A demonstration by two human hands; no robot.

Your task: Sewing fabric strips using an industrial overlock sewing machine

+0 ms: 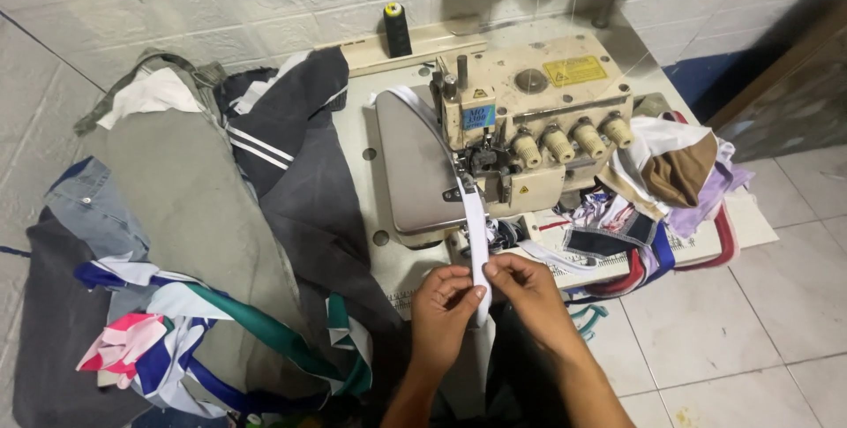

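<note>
Two big piles of cloth sit beside your work: the grey and dark clothes [221, 216] on your left, and a smaller heap of coloured scraps [670, 190] on your right. Between them stands the cream sewing machine [520, 119] on its table [401, 260], with a dark thread cone [396, 29] behind it by the wall.

Next comes the long white strip [477, 234]. It runs from the machine's needle part straight down toward you, so its long way points from the machine to your body. The machine is just in front of your hands.

Your left hand [441, 304] and your right hand [525, 291] are close together, one on each side of the strip. Both pinch its near end with fingers and thumb. They look about equally near to it, and the strip hangs on down a little below your fingers
</note>
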